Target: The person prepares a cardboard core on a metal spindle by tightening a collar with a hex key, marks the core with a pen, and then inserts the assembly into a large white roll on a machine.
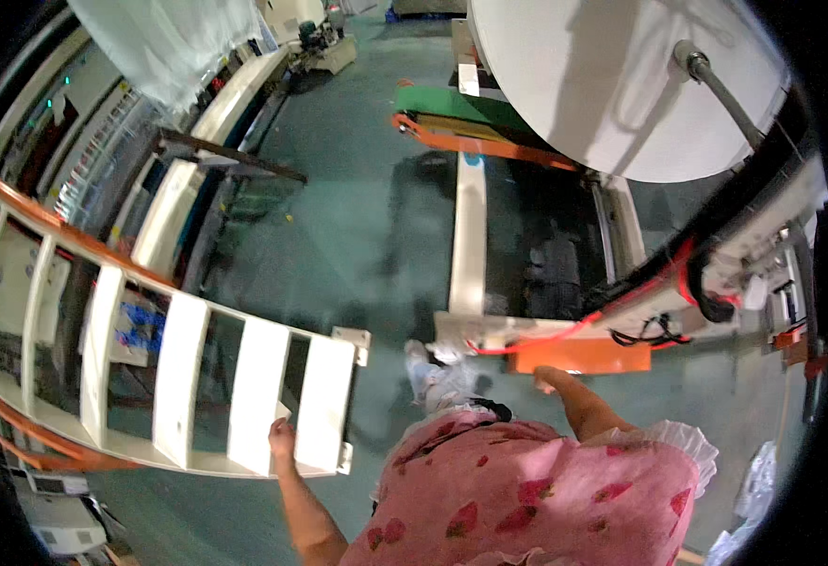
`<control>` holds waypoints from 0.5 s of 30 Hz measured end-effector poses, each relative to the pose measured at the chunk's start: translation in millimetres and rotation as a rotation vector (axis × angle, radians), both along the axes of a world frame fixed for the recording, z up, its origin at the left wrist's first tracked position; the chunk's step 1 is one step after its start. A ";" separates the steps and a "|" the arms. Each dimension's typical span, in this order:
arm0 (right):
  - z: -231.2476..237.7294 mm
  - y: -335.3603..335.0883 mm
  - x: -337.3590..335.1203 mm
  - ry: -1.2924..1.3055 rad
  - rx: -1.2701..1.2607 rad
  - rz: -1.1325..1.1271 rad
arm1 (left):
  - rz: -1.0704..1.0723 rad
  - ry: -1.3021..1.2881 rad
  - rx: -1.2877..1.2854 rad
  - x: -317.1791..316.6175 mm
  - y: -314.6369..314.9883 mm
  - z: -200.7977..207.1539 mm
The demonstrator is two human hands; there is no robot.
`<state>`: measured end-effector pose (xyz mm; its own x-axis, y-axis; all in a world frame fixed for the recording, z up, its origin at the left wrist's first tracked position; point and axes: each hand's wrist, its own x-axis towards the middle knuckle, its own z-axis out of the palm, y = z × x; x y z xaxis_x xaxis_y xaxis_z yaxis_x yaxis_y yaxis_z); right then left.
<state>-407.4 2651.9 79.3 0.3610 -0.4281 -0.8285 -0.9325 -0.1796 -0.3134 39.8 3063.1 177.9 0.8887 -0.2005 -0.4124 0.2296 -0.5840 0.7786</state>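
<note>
My left hand (283, 440) is closed, reaching forward over the white metal stairs (329, 401) on my left. A small pale piece (283, 411), perhaps paper, shows at its fingertips; its kind is too small to make out. My right hand (547, 379) hangs low on my right, beside an orange block (579, 357) at the foot of the white machine frame (469, 236). Nothing shows in the right hand, but its fingers are too blurred to read. Between my hands is my pink garment with red strawberry shapes (513, 500).
Orange handrails (84, 247) border the stairs. A large white disc (621, 85) on a metal shaft stands at the far right, above an orange bar (489, 144). Red cable (565, 330) runs along the frame. Long machinery (164, 222) lines the left; green floor (339, 217) lies between.
</note>
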 end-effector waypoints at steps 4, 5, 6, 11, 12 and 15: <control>51.1 -26.9 89.8 0.007 0.034 -0.082 | -0.235 0.024 -0.136 44.1 -73.7 -2.2; 28.6 -35.6 116.0 -0.060 -0.032 0.042 | -0.320 0.073 -0.113 47.1 -87.3 0.5; -1.2 -51.5 132.0 -0.103 -0.117 0.150 | -0.445 0.006 0.024 41.6 -117.4 14.7; 78.8 -144.2 300.5 -0.544 -0.425 0.108 | -0.553 -0.016 -0.064 85.1 -156.8 -12.6; 101.6 -165.8 324.9 -0.559 -0.509 0.125 | -0.546 0.004 -0.093 93.7 -171.4 -6.6; 162.7 -219.4 381.9 -0.813 -0.760 0.048 | -0.574 0.013 -0.016 140.9 -211.1 -3.2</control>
<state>-25.6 2432.6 242.0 0.7066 -0.6948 0.1336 -0.4867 -0.6144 -0.6210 180.7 2852.1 174.7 0.6301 -0.6558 -0.4158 -0.1114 -0.6063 0.7874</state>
